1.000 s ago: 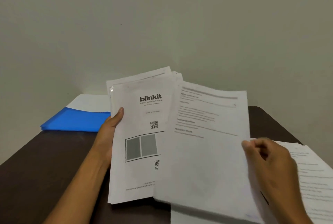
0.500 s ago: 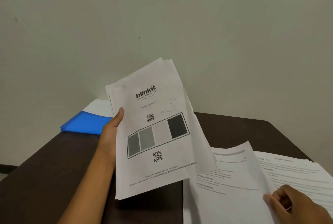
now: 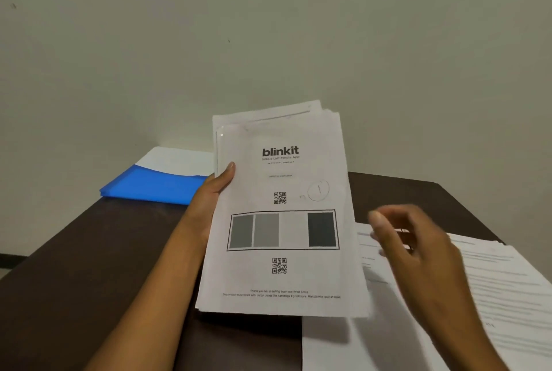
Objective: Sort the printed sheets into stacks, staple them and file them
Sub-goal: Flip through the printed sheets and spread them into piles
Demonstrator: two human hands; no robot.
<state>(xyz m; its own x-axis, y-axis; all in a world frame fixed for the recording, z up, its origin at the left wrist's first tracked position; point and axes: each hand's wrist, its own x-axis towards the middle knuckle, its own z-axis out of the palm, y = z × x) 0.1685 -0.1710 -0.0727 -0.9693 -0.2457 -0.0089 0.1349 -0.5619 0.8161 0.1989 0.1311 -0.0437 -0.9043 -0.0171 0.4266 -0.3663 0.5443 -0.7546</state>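
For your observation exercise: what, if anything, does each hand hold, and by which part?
The left hand grips the stack of printed sheets by its left edge, thumb on the front. The right hand, blurred, holds nothing.

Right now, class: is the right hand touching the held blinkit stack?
Apart. The head view shows the right hand beside the blinkit stack, table visible between them.

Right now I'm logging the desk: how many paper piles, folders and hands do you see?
Paper piles: 3, held pile, two piles on the table
Folders: 1, blue
Hands: 2, left hand, right hand
Total: 6
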